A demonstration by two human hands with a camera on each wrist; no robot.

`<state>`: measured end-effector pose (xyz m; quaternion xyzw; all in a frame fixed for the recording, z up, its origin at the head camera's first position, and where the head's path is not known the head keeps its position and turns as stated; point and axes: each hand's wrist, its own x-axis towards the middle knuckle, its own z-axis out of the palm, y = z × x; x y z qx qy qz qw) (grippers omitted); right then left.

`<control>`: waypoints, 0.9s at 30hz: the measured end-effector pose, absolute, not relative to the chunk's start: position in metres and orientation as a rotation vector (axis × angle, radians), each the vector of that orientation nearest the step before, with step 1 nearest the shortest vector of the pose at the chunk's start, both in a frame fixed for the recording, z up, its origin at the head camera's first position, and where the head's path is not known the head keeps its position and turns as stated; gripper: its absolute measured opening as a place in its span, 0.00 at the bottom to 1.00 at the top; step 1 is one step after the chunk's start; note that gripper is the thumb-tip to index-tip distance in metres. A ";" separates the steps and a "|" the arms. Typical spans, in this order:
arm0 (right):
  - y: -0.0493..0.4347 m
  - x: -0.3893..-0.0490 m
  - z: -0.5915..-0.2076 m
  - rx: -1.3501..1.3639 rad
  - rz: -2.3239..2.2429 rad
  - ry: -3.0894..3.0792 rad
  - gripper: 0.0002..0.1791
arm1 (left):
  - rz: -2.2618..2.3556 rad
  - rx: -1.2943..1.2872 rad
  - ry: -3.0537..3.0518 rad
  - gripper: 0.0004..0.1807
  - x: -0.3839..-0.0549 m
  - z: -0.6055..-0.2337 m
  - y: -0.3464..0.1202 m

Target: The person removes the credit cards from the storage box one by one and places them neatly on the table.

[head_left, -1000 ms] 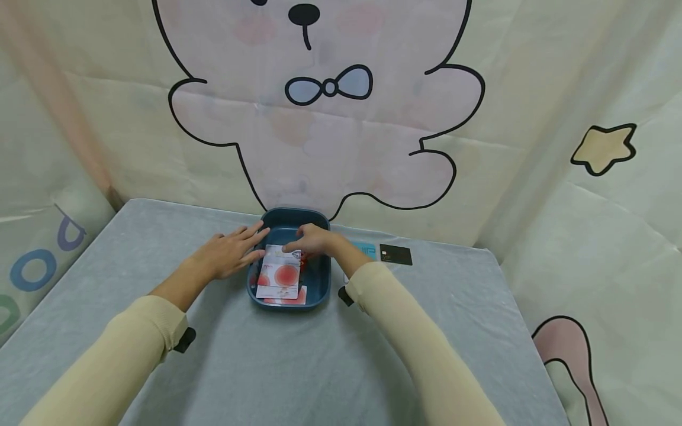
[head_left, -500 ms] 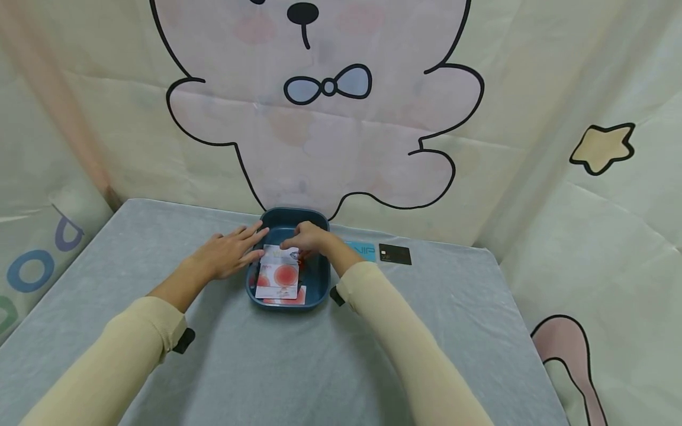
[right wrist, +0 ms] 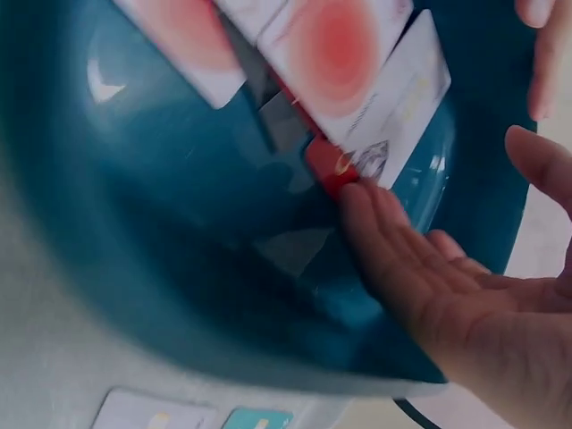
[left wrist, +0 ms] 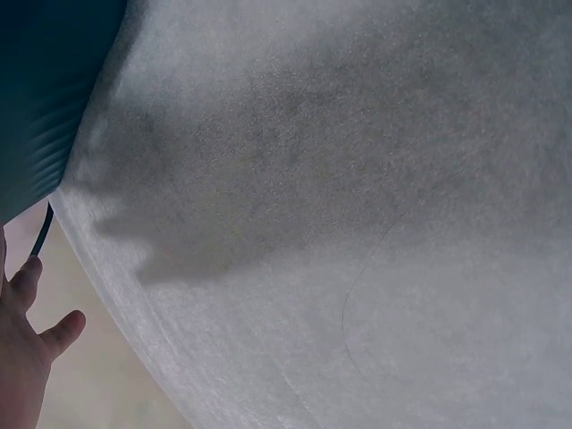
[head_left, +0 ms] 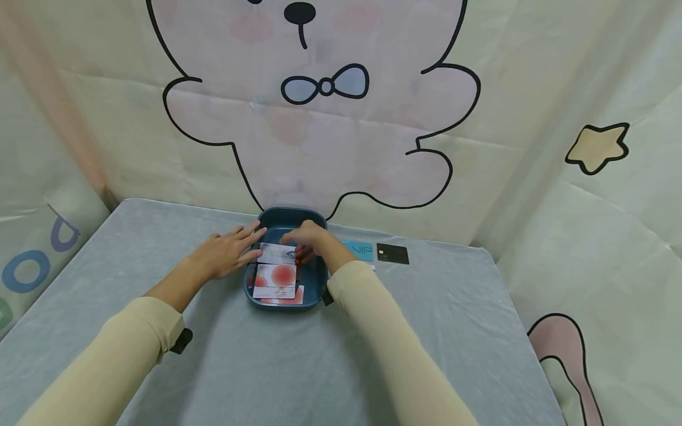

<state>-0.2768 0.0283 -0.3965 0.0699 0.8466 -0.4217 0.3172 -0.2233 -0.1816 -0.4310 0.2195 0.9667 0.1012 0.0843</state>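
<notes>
A dark blue plastic basin [head_left: 281, 221] stands at the table's back edge with several overlapping cards in it. My left hand [head_left: 219, 254] lies at the basin's left rim, fingers straight and spread. My right hand [head_left: 315, 239] reaches inside from the right. In the right wrist view, its nearly straight fingertips touch a red card [right wrist: 327, 166] at the edge of a white card [right wrist: 407, 116]; its thumb [right wrist: 541, 161] stands apart. Beside the white card lies a card with a red circle [head_left: 282, 276]. A dark card and another red-patterned card [head_left: 288, 296] are partly covered.
Right of the basin, a light blue VIP card [head_left: 361, 251] and a black card [head_left: 392, 254] lie on the grey cloth [head_left: 256, 361]. A white card [right wrist: 147, 413] is partly hidden by my right arm. A printed curtain [head_left: 367, 154] hangs behind.
My right wrist and forearm have shifted left, uncovering more of the light blue card. The white card in the basin sits slightly askew from the red-circle card. My left hand stays at the rim.
</notes>
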 end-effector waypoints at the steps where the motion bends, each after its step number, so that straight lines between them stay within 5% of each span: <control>1: 0.027 -0.278 -0.396 0.211 -1.124 2.210 0.36 | 0.303 0.654 2.885 0.35 -0.223 -0.431 -0.182; 13: 0.026 -0.285 -0.394 0.551 -1.301 1.951 0.37 | 0.308 0.663 2.890 0.35 -0.222 -0.430 -0.183; 27: 0.029 -0.289 -0.399 0.647 -1.389 1.823 0.40 | 0.305 0.655 2.890 0.35 -0.223 -0.431 -0.182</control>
